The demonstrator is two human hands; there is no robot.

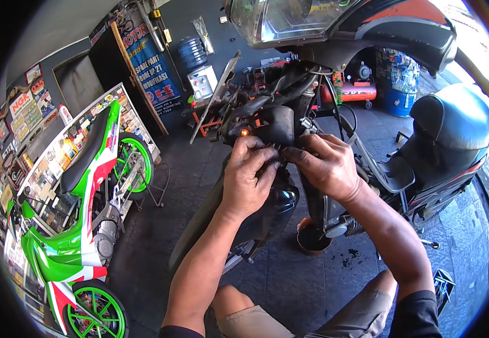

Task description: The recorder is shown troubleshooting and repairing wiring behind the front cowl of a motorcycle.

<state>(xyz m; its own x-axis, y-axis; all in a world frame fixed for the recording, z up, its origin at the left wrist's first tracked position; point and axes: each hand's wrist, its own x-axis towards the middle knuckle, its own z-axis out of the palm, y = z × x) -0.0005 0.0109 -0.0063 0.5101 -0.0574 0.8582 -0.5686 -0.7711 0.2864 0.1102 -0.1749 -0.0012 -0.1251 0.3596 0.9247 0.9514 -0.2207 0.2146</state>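
Observation:
My left hand (249, 176) and my right hand (329, 164) meet at the stripped front end of a black motorbike. Both pinch with thumb and fingers, the tips almost touching. Thin, dark strands that look like wires show between them, but I cannot make out what each one grips. Just above my left fingers glows a small orange light (244, 133). Behind the fingertips sits a rounded black housing (281, 125). Below the hands is the glossy black front fender (281, 204). Overhead hangs the front fairing (405, 35) with its clear headlight lens (295, 23).
To the left stands a green, red and white motorbike (78, 242). A bowl (314, 241) with dark contents sits on the floor beside dark crumbs. The black seat (453, 121) is at right. Farther back are a blue drum (398, 84), a red compressor (360, 92) and a water dispenser (202, 81).

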